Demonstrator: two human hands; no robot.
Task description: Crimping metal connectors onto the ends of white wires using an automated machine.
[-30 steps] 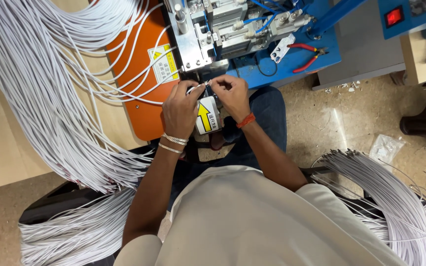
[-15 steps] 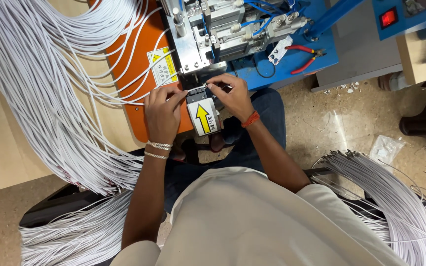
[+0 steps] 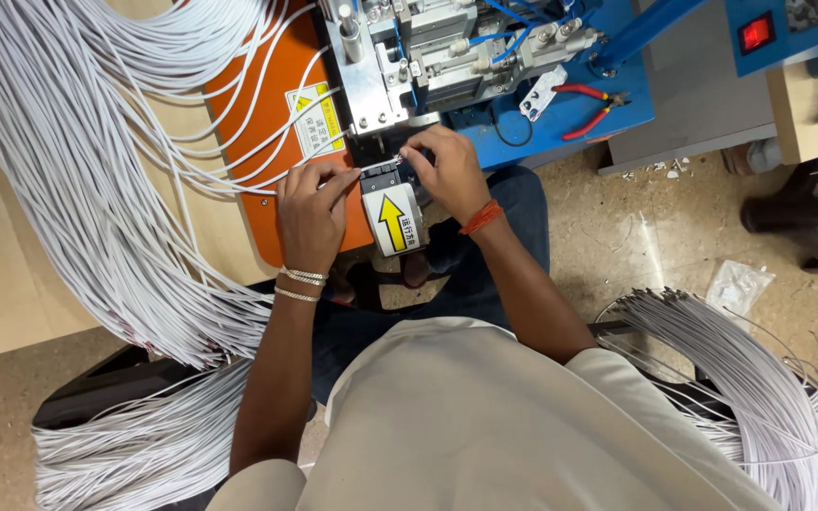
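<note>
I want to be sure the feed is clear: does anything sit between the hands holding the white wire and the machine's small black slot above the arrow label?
Nothing visible does. The left hand and right hand pinch the white wire right at the black slot. The other loose white wires lie to the left on the orange panel.

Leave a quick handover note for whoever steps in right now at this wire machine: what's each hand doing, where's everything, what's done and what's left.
Left hand: pinching a white wire at the machine's feed block.
Right hand: fingers on the same block from the other side, not visibly gripping anything.
Large bundle of white wires draped over the table on the left; another bundle hangs at the right by the floor.
Red-handled pliers lie on the blue base, unused.
Done: wire brought to the block. Left: whether it is seated cannot be told.
</note>
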